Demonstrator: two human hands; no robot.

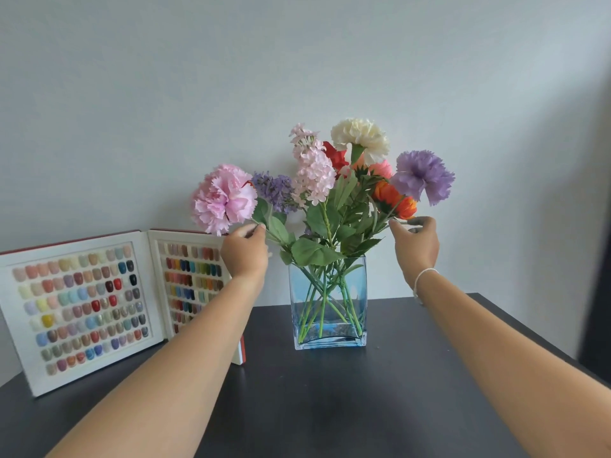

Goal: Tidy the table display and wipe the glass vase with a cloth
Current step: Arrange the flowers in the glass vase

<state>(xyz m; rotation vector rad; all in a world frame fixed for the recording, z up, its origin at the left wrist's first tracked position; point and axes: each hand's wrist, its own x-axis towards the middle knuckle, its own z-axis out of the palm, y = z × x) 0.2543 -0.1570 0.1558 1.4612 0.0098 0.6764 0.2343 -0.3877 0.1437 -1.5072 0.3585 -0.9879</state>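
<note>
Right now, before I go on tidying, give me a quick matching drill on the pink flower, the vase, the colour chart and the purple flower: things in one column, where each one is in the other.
Things:
1. pink flower
2. vase
3. colour chart
4. purple flower

Places:
A. standing open against the wall, far left
B. above the right hand
C. on the dark table, between the two arms
D. its stem pinched by the left hand

Pairs: 1-D, 2-C, 3-A, 4-B
</note>
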